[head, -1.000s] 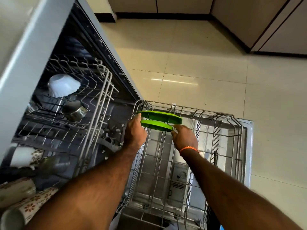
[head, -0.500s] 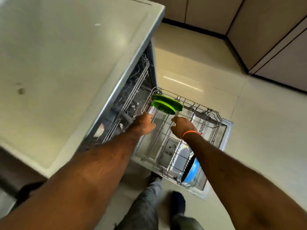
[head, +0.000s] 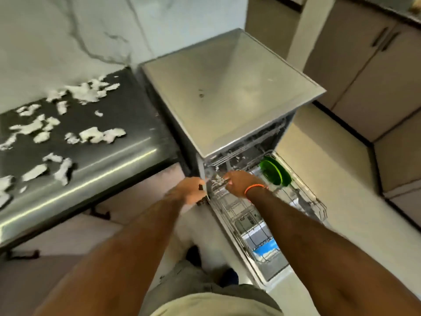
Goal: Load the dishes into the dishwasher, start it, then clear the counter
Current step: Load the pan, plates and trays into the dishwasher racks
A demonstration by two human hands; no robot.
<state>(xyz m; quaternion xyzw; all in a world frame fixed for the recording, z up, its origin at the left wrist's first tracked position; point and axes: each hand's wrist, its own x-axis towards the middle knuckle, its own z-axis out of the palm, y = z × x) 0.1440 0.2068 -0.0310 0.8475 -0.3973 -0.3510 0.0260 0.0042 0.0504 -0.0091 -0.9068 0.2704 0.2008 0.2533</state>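
On the left we see a dark stone counter (head: pixel 95 142) strewn with torn white paper scraps (head: pixel 91 135); no writing is legible anywhere. Our left hand (head: pixel 190 190) grips the pulled-out grey wire dishwasher rack (head: pixel 227 208) at its near-left rim, and our right hand (head: pixel 241 182), fingers curled, rests on the rack. Two round green plastic plates (head: pixel 274 171) stand at its far right, our hands now off them, the view higher than before.

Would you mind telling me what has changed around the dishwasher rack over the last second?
Both hands have let go of the green plates and drawn back to the near left side of the lower rack. The left hand now grips the rack's edge; the right hand sits over the wires beside it. The view has also risen, showing the counter. The plates stay upright at the rack's far end, and the rack remains pulled out.
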